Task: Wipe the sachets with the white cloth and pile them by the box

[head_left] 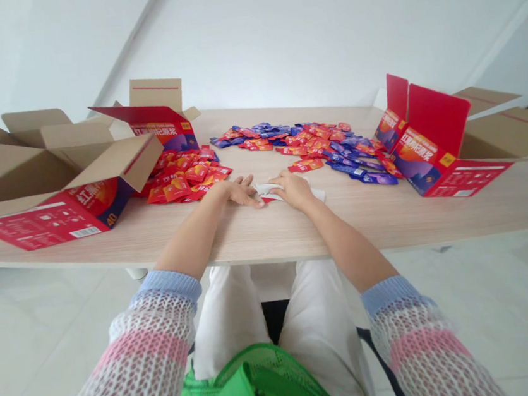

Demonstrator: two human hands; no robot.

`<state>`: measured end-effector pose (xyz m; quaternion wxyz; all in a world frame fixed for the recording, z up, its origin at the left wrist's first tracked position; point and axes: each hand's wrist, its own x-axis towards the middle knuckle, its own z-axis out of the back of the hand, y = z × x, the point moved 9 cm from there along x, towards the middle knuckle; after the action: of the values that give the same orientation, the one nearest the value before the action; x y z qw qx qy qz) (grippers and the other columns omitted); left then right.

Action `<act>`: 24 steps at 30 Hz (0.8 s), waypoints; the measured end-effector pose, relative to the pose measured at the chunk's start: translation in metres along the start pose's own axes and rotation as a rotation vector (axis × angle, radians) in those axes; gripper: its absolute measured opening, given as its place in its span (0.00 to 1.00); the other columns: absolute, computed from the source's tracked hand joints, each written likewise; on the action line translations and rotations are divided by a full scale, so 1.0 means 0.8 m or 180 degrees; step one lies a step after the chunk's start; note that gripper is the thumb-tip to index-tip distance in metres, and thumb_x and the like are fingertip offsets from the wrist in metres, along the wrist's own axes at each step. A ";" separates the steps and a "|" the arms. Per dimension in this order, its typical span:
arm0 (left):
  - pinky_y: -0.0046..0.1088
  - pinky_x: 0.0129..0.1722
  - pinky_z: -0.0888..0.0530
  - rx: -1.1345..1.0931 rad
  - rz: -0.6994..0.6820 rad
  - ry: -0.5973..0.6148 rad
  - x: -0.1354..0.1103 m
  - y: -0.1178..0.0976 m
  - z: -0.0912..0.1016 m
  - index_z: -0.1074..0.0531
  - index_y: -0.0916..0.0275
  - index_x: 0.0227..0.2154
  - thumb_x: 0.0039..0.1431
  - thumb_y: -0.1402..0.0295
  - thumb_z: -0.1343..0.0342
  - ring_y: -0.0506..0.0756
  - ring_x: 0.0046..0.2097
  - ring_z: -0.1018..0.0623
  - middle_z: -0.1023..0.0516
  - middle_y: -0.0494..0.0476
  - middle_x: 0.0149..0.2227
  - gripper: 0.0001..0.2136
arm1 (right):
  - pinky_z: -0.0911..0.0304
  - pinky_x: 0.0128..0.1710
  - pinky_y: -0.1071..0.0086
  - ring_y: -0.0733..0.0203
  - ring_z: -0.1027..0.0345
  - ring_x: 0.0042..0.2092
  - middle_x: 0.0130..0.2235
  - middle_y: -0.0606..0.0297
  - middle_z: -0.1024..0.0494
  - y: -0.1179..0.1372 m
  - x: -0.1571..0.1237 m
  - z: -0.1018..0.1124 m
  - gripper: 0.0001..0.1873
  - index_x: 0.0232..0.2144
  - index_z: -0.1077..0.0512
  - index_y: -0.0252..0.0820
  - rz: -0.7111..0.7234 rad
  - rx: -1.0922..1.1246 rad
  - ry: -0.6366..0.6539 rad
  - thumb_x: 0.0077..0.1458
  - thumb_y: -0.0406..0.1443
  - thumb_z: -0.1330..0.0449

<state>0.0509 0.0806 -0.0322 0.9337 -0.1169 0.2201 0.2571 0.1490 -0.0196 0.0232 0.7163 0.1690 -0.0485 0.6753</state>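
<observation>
My right hand (294,189) grips a crumpled white tissue (267,188), part of which sticks out to the right below the hand. Under the tissue a bit of a red sachet (270,200) shows on the table; most of it is covered. My left hand (242,191) lies beside it with fingers stretched out, its fingertips at the left end of the sachet. Just left of that hand is a heap of red sachets (185,176). Beyond my hands lie more red sachets (308,142) mixed with purple sachets (350,161).
Open red cartons (88,205) with brown insides stand on the left, one behind another (161,130). Another open carton (430,153) stands on the right. The wooden table (268,235) has its front edge close to my lap, with a white wall behind.
</observation>
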 end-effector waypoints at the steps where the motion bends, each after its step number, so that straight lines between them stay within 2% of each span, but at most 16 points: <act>1: 0.53 0.60 0.60 -0.0011 0.0014 0.0005 0.000 0.001 0.000 0.56 0.48 0.65 0.43 0.36 0.49 0.70 0.65 0.69 0.79 0.54 0.66 0.48 | 0.41 0.44 0.69 0.57 0.34 0.47 0.46 0.62 0.29 -0.003 0.000 0.000 0.19 0.52 0.30 0.56 -0.0067 -0.0031 0.0021 0.59 0.46 0.47; 8: 0.57 0.59 0.59 -0.0129 -0.0010 -0.0033 -0.009 -0.010 0.007 0.64 0.41 0.64 0.42 0.38 0.45 0.71 0.65 0.69 0.79 0.51 0.66 0.49 | 0.40 0.44 0.67 0.54 0.33 0.47 0.46 0.60 0.28 -0.047 0.000 0.004 0.19 0.50 0.29 0.54 -0.0875 -0.0222 0.0017 0.58 0.47 0.46; 12: 0.58 0.58 0.58 -0.0159 -0.0019 -0.0036 -0.019 -0.019 0.010 0.65 0.41 0.64 0.42 0.38 0.45 0.72 0.65 0.69 0.79 0.51 0.66 0.50 | 0.39 0.45 0.65 0.54 0.33 0.48 0.48 0.58 0.28 -0.064 -0.001 0.001 0.19 0.50 0.29 0.51 -0.1262 -0.0256 0.0028 0.58 0.46 0.46; 17: 0.57 0.59 0.58 -0.0133 -0.0078 -0.0029 -0.020 -0.019 0.009 0.66 0.42 0.65 0.43 0.38 0.45 0.73 0.65 0.69 0.80 0.53 0.66 0.50 | 0.39 0.46 0.64 0.53 0.33 0.50 0.50 0.56 0.27 -0.090 -0.004 0.003 0.19 0.49 0.29 0.49 -0.1617 -0.0237 -0.0040 0.56 0.46 0.44; 21: 0.57 0.59 0.57 -0.0058 -0.0028 -0.0104 -0.009 -0.010 0.006 0.71 0.45 0.65 0.40 0.38 0.44 0.73 0.65 0.68 0.79 0.55 0.66 0.54 | 0.38 0.46 0.61 0.51 0.32 0.50 0.48 0.53 0.26 -0.117 -0.011 0.004 0.20 0.47 0.28 0.45 -0.1905 -0.0186 0.0025 0.55 0.47 0.43; 24: 0.55 0.59 0.57 -0.0062 0.0060 -0.0193 0.000 -0.005 0.003 0.72 0.50 0.65 0.43 0.36 0.49 0.72 0.65 0.68 0.78 0.57 0.66 0.54 | 0.37 0.45 0.61 0.49 0.31 0.49 0.47 0.51 0.25 -0.129 -0.018 0.010 0.20 0.47 0.27 0.43 -0.2079 -0.0186 0.0054 0.54 0.46 0.41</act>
<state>0.0535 0.0779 -0.0296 0.9363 -0.1161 0.1903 0.2713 0.2505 -0.0390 0.0080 0.8999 0.1493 -0.0051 0.4096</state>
